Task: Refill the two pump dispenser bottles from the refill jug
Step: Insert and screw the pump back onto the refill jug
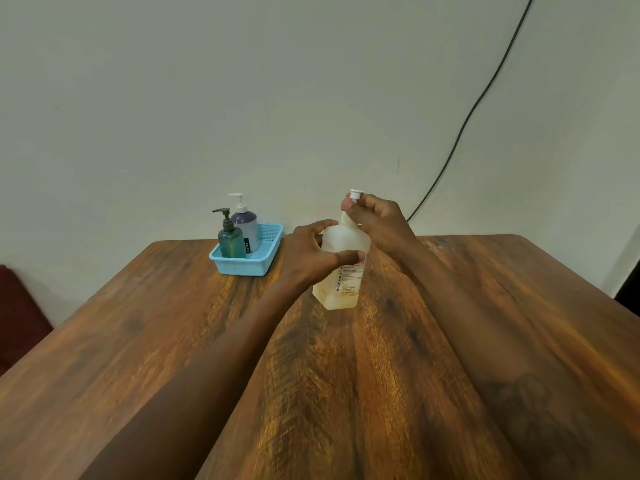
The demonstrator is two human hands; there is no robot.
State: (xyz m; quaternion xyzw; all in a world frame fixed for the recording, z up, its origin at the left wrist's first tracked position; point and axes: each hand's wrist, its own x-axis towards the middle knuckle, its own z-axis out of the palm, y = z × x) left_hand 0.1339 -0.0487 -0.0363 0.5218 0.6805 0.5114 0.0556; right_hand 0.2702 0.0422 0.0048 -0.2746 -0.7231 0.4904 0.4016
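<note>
A translucent refill jug (341, 289) with a printed label stands upright on the wooden table, a little pale liquid at its bottom. My left hand (311, 252) grips its upper body, thumb across the front. My right hand (372, 214) pinches the white cap (354, 194) at the top of the jug's neck. Two pump dispenser bottles stand in a light blue basket (249, 263) to the left: a green bottle (231, 240) with a dark pump in front, a purple-grey bottle (247, 226) with a white pump behind it.
The wooden table (346, 393) runs back to a pale wall. A black cable (467, 119) hangs down the wall behind the jug. A dark red seat (20, 313) shows at the left edge, and a dark object (628, 289) stands beyond the table's right edge.
</note>
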